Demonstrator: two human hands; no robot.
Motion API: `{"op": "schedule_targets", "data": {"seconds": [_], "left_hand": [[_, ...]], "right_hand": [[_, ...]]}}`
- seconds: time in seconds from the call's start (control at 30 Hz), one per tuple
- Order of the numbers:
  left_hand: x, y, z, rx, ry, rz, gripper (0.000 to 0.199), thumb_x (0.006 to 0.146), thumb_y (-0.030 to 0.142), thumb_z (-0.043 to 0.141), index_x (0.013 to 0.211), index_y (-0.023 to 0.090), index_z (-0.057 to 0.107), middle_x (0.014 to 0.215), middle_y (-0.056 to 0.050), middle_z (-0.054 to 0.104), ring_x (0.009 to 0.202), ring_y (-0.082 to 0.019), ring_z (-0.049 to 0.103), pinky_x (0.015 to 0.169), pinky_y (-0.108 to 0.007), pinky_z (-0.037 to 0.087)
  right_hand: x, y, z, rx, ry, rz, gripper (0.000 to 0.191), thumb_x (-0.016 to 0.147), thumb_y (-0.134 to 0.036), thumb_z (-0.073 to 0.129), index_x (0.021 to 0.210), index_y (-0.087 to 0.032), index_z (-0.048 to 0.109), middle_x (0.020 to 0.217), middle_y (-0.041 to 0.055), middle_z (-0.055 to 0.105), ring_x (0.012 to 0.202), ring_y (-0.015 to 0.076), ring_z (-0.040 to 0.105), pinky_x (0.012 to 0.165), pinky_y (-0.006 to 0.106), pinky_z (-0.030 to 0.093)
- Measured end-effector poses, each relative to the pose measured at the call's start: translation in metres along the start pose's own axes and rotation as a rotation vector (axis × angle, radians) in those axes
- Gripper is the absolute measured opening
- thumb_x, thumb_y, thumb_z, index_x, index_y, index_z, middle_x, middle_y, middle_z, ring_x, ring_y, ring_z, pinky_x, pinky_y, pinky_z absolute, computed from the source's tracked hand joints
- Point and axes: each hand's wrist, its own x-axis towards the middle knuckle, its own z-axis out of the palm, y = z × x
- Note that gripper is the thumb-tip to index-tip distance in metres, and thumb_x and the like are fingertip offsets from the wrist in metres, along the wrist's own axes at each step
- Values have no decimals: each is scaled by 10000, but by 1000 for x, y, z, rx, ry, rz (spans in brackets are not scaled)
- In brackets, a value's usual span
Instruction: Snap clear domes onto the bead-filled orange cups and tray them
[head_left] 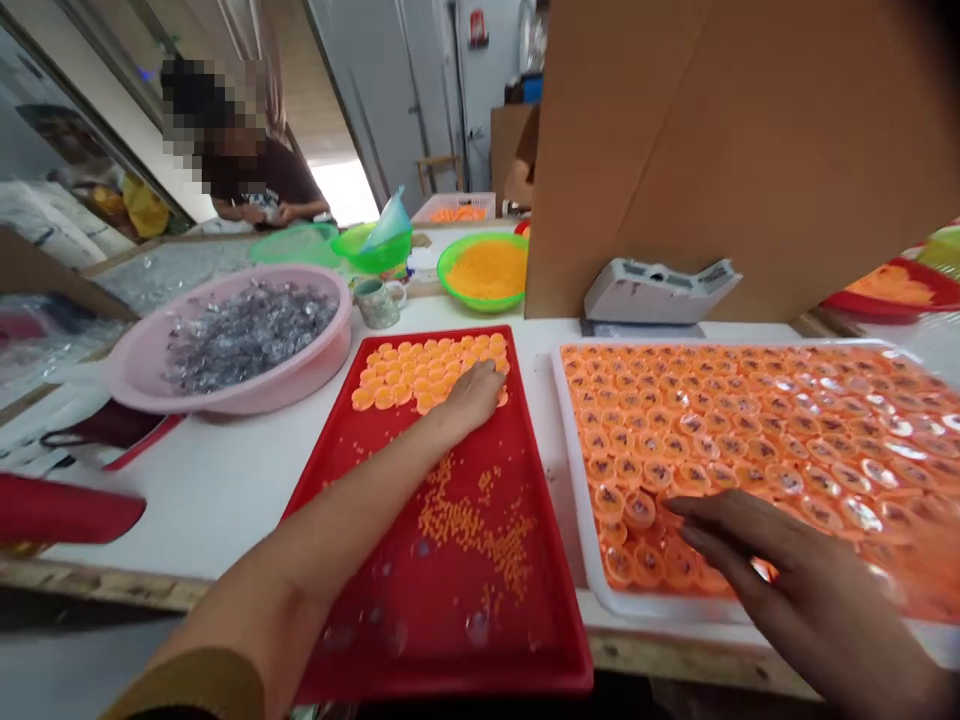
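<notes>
My left hand (476, 395) reaches over the far part of a red tray (360, 590), its fingers curled down onto rows of small orange cups (405, 375); what its fingertips hold, if anything, is hidden. Small yellow-orange pellets (457, 520) lie scattered on the tray's nearer half. To the right, my right hand (757, 550) hovers low over the near part of a white tray (581, 500). Its fingers reach left, near the orange cups with clear, shiny tops (690, 420) that fill this tray in rows. Whether the fingertips pinch a cup is not clear.
A pink basin (322, 375) of clear pieces stands left, with a mug (379, 303) beside it. Behind are a green bowl of orange pellets (487, 270) and green basins (375, 250). A tall cardboard sheet (675, 150) rises behind the white tray. A person (262, 180) sits across the table.
</notes>
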Motion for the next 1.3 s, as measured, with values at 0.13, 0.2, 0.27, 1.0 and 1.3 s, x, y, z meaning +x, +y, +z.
{"op": "schedule_targets", "data": {"seconds": [0.13, 0.2, 0.27, 1.0, 1.3], "left_hand": [[-41, -9, -4, -39, -91, 1, 87, 807, 193, 665, 863, 142, 623, 1014, -60, 619, 979, -227, 574, 858, -409, 466], [-69, -11, -10, -82, -90, -18, 90, 723, 121, 672, 764, 152, 598, 907, -49, 608, 895, -217, 571, 788, -354, 450], [-98, -12, -19, -141, -55, -62, 107, 685, 111, 646, 727, 171, 567, 819, -32, 587, 796, -198, 560, 692, -312, 425], [-241, 20, -11, -1375, -98, -598, 437, 721, 318, 754, 1118, 191, 625, 940, -38, 642, 748, -152, 620, 526, -223, 503], [-230, 39, 2, -1385, -80, -556, 342, 700, 271, 748, 1014, 191, 640, 912, -16, 633, 803, -179, 621, 686, -322, 574]], "right_hand": [[12, -71, 49, 257, -364, -135, 257, 938, -127, 439, 1001, -223, 669, 894, 52, 659, 786, 151, 638, 667, 229, 497], [10, -97, 72, 277, -528, -193, 317, 889, -10, 404, 885, -195, 661, 869, 43, 629, 753, 134, 614, 653, 220, 466], [5, -115, 91, 176, -653, -238, 302, 824, 45, 436, 785, -181, 633, 843, 27, 609, 696, 125, 589, 610, 223, 424], [-5, -113, 104, 315, -486, 24, 313, 865, -104, 459, 1104, -200, 638, 917, 51, 638, 799, 172, 622, 730, 297, 515], [-11, -109, 125, 94, -392, 29, 186, 839, -60, 454, 848, -168, 605, 842, 74, 602, 738, 206, 575, 675, 342, 470]]}}
